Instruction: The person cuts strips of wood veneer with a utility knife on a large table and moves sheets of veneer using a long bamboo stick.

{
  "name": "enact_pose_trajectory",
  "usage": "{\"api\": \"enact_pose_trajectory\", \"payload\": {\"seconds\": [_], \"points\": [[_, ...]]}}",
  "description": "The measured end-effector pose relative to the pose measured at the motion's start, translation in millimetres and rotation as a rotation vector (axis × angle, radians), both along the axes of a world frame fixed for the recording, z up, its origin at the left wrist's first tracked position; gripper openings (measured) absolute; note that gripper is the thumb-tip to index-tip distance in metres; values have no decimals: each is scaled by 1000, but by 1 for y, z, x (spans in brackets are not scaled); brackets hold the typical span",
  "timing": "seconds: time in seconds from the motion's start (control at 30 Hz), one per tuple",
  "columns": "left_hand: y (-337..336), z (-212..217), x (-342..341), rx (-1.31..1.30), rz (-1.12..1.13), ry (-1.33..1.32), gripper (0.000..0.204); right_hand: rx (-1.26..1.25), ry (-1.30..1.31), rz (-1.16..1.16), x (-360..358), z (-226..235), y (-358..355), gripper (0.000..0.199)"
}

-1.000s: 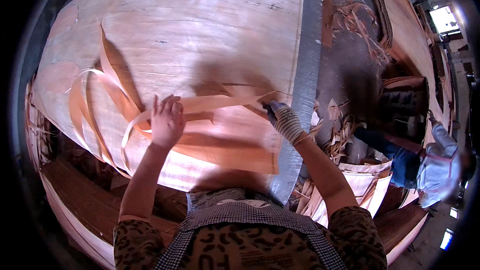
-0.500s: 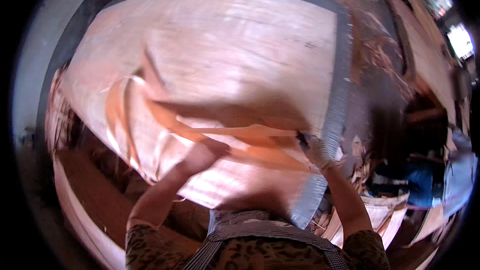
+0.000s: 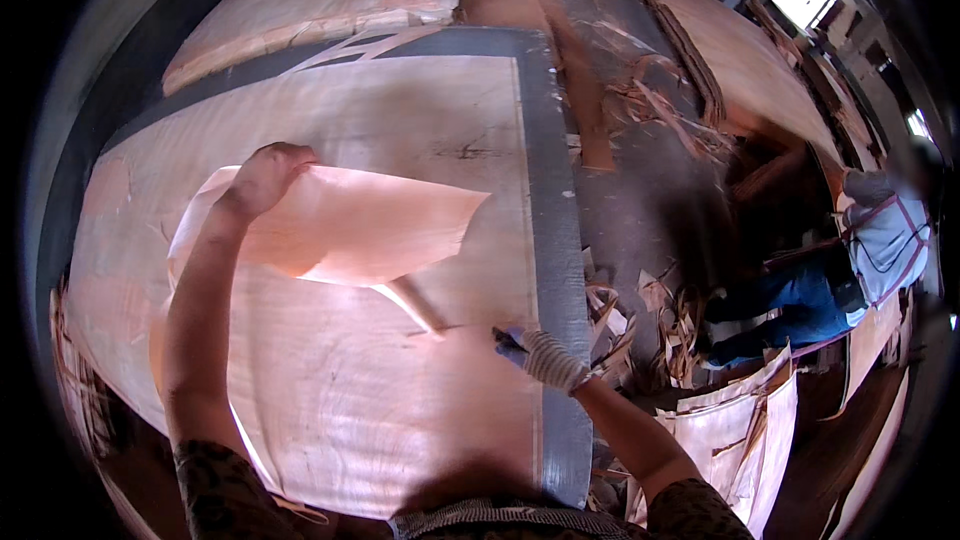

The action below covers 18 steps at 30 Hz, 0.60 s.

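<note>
My bare left hand [image 3: 272, 178] grips the upper edge of a thin, curled sheet of wood veneer [image 3: 375, 225], lifted above the work surface. The sheet's right end is ragged, and a narrow rolled strip [image 3: 412, 305] hangs below it. Underneath lies a broad, pale veneer panel [image 3: 400, 420] on a dark grey table [image 3: 563, 340]. My right hand [image 3: 545, 355], in a striped glove with bluish fingers, is closed near the panel's right edge. Something small and dark shows at its fingertips, too small to name. That hand is apart from the lifted sheet.
Another veneer stack [image 3: 330, 5] lies beyond the table. Scraps [image 3: 665, 105] litter the floor on the right, and upright veneer pieces [image 3: 735, 440] stand near my right arm. Farther right, a person in blue trousers [image 3: 790, 310] bends over. A long stack [image 3: 745, 50] runs behind.
My left hand has moved up and away, raising the veneer sheet, which was low and bunched near both hands. My right hand is now apart from the veneer strip. The view has shifted too.
</note>
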<state>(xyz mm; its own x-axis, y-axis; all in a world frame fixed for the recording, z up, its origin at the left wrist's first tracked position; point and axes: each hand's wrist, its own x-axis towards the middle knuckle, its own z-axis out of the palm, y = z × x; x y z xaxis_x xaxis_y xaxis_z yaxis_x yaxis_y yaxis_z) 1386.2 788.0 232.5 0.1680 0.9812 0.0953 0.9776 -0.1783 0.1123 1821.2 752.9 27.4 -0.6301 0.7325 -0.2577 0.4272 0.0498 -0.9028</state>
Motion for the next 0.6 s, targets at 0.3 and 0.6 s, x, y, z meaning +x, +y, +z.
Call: {"api": "enact_pose_trajectory", "payload": {"seconds": [0.3,0.6], "points": [[84,47,-5,733,-67,432,17,-439,346,-287,3,32,108,19],[50,-179,46,382,-139,269,34,-259,296,-621,-58,1,212,32]]}}
